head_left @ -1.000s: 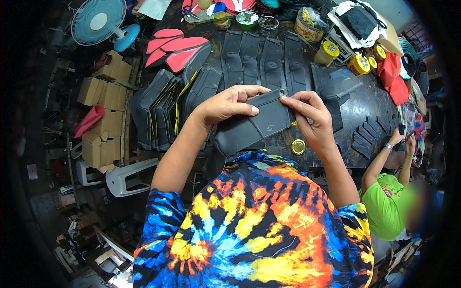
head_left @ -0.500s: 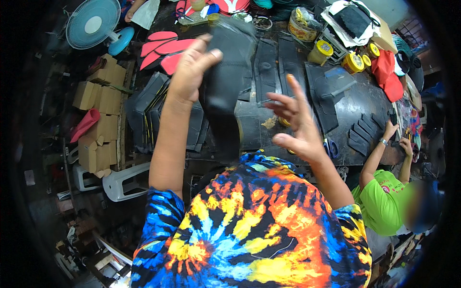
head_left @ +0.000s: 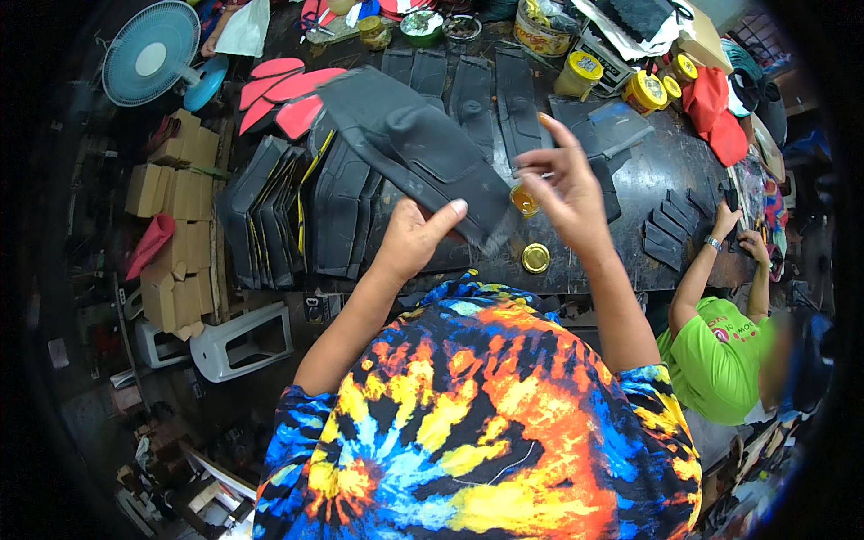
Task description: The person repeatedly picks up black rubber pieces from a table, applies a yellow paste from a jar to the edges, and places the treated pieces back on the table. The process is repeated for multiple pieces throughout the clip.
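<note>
A black leather-like panel with a raised, moulded shape slants above the table, its far end up to the left. My left hand grips its near edge, thumb on top and the other fingers hidden beneath. Beside the panel's right end is my right hand, fingers apart and partly bent, with an orange-brown stain on the index fingertip. It appears to hold nothing. Just under these fingers stands a small open jar of amber stuff, and its gold lid lies nearer to me.
Similar black panels lie in a row beyond, and a folded stack stands at left. Red pieces lie behind it. Yellow-lidded jars stand at back right. A co-worker in a green shirt handles small black pieces.
The black panel, upright before, now slants across in front of me. My left hand has come down and nearer along it. My right hand has curled slightly, and the jar and lid show more fully.
</note>
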Demonstrator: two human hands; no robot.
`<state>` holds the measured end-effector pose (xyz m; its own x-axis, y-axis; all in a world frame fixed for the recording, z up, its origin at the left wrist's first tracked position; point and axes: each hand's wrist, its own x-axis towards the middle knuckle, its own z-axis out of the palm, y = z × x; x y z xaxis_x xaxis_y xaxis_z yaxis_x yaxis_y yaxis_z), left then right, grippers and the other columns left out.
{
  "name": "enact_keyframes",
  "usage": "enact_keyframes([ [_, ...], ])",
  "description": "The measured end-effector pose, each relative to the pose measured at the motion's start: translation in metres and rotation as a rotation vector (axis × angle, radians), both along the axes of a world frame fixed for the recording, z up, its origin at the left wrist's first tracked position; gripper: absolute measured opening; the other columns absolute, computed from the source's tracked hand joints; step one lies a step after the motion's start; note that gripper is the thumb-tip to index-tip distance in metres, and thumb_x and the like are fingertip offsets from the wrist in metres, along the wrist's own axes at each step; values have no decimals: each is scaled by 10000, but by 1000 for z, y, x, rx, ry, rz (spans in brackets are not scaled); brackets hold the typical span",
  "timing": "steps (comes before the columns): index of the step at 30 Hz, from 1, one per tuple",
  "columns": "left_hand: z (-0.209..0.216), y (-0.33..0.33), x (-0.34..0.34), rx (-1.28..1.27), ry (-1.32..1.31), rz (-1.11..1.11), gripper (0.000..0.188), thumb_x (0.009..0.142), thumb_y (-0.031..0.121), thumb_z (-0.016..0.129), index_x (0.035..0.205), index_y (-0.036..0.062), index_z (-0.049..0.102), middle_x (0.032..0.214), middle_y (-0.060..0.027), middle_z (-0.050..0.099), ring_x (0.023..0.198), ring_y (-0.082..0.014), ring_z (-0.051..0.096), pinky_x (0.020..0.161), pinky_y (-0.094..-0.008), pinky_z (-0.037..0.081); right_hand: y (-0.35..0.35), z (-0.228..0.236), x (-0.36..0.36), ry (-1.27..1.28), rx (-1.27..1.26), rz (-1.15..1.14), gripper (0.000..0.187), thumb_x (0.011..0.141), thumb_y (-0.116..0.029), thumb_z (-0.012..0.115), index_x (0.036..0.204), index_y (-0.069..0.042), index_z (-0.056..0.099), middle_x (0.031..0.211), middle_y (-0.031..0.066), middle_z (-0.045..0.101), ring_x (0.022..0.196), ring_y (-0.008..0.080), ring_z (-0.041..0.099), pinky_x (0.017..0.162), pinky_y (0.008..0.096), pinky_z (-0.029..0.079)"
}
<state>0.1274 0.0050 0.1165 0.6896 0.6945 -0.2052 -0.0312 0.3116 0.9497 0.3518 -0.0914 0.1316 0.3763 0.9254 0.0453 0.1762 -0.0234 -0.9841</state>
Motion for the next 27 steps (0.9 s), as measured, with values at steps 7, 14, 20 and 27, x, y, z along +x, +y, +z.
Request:
enact_keyframes([
  [7, -8, 18, -14, -80, -91, 273, 223, 963, 67, 682, 1145, -62, 666, 1093, -100, 719, 997, -174, 700, 913, -351, 599, -24, -47, 26, -1057, -227, 156, 490, 691, -469, 885, 1084, -187, 810, 1455, 126, 545, 1352, 329, 471, 1053, 474, 394],
  [14, -14, 16, -9, -160, -49, 252, 299, 975, 38, 634, 1258, -43, 580, 1171, -129, 685, 1026, -220, 705, 880, -424, 622, 3, -80, 15, -1135, -355, 281, 536, 682, -561, 854, 1057, -181, 822, 1526, 139, 496, 1390, 348, 447, 1071, 492, 380],
  [20, -11, 13, -5, -210, -113, 246, 316, 988, 81, 627, 1282, -16, 563, 1179, -123, 680, 1042, -225, 703, 878, -439, 628, -5, -85, 27, -1072, -251, 173, 426, 670, -400, 902, 1024, -177, 821, 1471, 101, 557, 1353, 320, 486, 1043, 479, 393],
  [27, -9, 5, 9, -260, -205, 227, 309, 1003, 110, 611, 1288, 6, 553, 1190, -113, 676, 1054, -228, 703, 877, -433, 633, -62, -91, 32, -1078, -144, -83, 510, 724, -244, 873, 1212, -168, 744, 1391, 110, 610, 1339, 325, 506, 1062, 494, 381],
])
